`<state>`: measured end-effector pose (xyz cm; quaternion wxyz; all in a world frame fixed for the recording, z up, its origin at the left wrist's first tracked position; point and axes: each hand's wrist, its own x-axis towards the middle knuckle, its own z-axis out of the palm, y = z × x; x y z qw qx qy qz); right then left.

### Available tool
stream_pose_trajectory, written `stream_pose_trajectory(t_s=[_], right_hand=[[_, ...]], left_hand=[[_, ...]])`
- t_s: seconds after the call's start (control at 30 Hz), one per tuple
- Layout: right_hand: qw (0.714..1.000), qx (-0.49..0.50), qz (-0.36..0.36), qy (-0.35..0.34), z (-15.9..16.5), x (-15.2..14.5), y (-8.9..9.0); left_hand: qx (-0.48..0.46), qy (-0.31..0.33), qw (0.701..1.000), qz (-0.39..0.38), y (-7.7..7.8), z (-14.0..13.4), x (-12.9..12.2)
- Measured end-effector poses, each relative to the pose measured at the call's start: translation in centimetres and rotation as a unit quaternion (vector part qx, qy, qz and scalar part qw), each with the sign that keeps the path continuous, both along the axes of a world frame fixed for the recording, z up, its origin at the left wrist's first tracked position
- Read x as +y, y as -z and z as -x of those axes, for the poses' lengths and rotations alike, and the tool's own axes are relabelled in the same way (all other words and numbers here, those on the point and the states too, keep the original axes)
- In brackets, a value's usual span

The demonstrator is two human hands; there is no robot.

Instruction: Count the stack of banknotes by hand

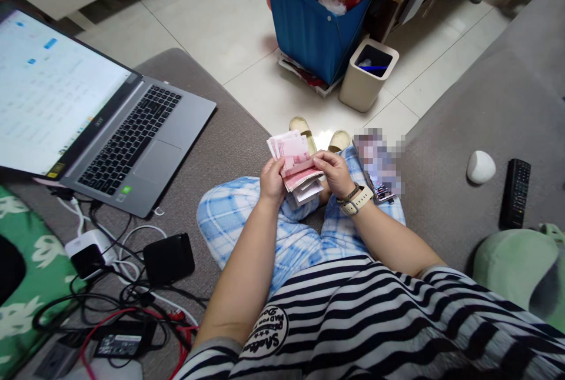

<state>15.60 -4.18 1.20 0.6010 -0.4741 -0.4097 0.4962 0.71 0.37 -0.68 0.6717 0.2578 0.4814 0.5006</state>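
Observation:
A stack of pink banknotes (293,153) is held between my two hands above my lap. My left hand (272,181) grips the stack at its left side, the thumb lying on top. At the right edge, the thumb and fingers of my right hand (334,172) pinch the notes, with one note lifted and bent toward it. White paper (308,192) sticks out below the stack. A phone (375,168) with a lit, partly blurred screen rests on my right leg, beside my right wrist, which wears a watch (356,200).
An open laptop (163,145) sits on the grey couch at left, near tangled cables and a black box (168,258). A remote (515,193), white rounded object (481,167) and green neck pillow (512,274) lie at right. Ahead stand a blue bin (304,33) and small beige bin (359,86).

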Motion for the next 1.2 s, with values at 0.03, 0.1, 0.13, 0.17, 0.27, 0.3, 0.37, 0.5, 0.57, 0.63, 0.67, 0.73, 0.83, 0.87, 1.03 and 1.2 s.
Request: stream_pose_trajectory(t_s=[0.03, 0.1, 0.13, 0.17, 0.27, 0.3, 0.37, 0.5, 0.57, 0.63, 0.67, 0.73, 0.83, 0.87, 1.03, 1.2], right_hand=[[1.0, 0.003, 0.0, 0.0, 0.0, 0.0, -0.1], [1.0, 0.011, 0.004, 0.001, 0.0, 0.0, -0.1], [1.0, 0.014, 0.01, 0.003, 0.1, 0.0, -0.2], [1.0, 0.017, 0.017, 0.005, 0.1, 0.0, -0.2], [0.999, 0.017, 0.032, 0.013, 0.1, 0.1, -0.1], [0.999, 0.017, 0.034, 0.015, 0.0, 0.1, 0.0], [0.999, 0.021, 0.036, 0.01, 0.0, 0.1, 0.1], [0.998, 0.028, 0.045, 0.015, 0.0, 0.2, 0.3], [0.998, 0.033, 0.05, 0.036, 0.1, 0.2, 0.5], [0.996, 0.037, 0.059, 0.056, 0.1, 0.3, 0.8], [0.995, 0.037, 0.064, 0.066, 0.1, 0.4, 0.9], [0.994, 0.037, 0.071, 0.077, 0.1, 0.5, 1.1], [0.994, 0.043, 0.08, 0.063, 0.0, 0.6, 1.1], [0.994, 0.045, 0.084, 0.058, 0.0, 0.6, 1.0], [0.992, 0.054, 0.101, 0.061, 0.0, 0.6, 0.6], [0.991, 0.066, 0.102, 0.063, 0.0, 0.7, 0.6]], left_hand=[[0.0, -0.002, 1.0, 0.0, 0.0, 0.0, 0.0], [-0.003, -0.001, 1.0, 0.0, -0.1, 0.0, 0.0], [-0.006, 0.0, 1.0, -0.001, -0.1, 0.0, 0.0], [-0.009, 0.002, 1.0, -0.003, -0.1, -0.1, 0.0], [-0.018, 0.012, 1.0, -0.005, 0.1, -0.1, 0.1], [-0.019, 0.014, 1.0, -0.005, 0.2, -0.1, 0.1], [-0.021, 0.018, 1.0, -0.005, 0.4, -0.1, 0.1], [-0.025, 0.026, 0.999, -0.014, 0.5, -0.2, 0.1], [-0.023, 0.031, 0.999, -0.015, 0.4, -0.2, 0.0], [-0.017, 0.035, 0.999, -0.011, 0.1, -0.1, -0.2], [-0.014, 0.038, 0.999, -0.009, 0.0, -0.1, -0.2], [-0.007, 0.045, 0.999, -0.007, -0.2, -0.1, -0.3], [0.001, 0.058, 0.998, -0.006, -0.3, 0.0, -0.4], [0.003, 0.062, 0.998, -0.005, -0.3, 0.0, -0.4], [0.007, 0.069, 0.998, -0.001, -0.1, 0.0, -0.3], [0.026, 0.011, 0.999, 0.015, 0.2, -0.2, 0.1]])
